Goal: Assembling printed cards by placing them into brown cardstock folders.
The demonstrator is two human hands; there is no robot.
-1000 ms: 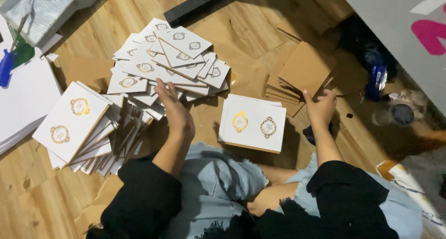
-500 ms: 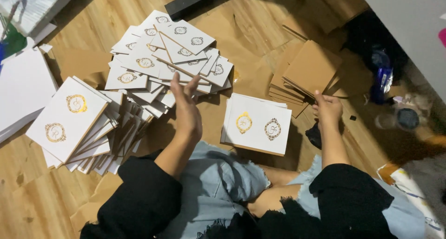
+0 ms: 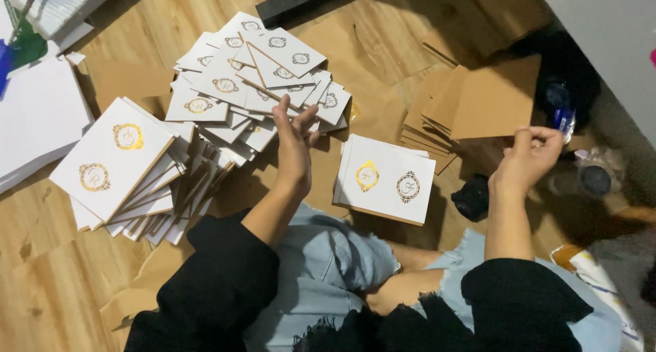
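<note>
Head view: right hand (image 3: 529,162) has lifted off the floor since a second ago and now pinches a brown card sheet (image 3: 493,99) by its lower corner, raised over the brown stack (image 3: 427,123). Left hand (image 3: 294,147), empty, fingers spread, hovers at the edge of the scattered white cards (image 3: 253,78). Folded white box with gold emblems (image 3: 386,178) lies between the hands on the wooden floor (image 3: 41,283). Leaning white pile (image 3: 130,167) crowds the left side.

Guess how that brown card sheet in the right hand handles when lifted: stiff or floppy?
Probably stiff: the brown card sheet stays flat though the right hand pinches only one corner. Likely light, since fingertips alone carry it. The brown stack beneath lies fanned and uneven, so sheets probably slide over each other easily.
</note>
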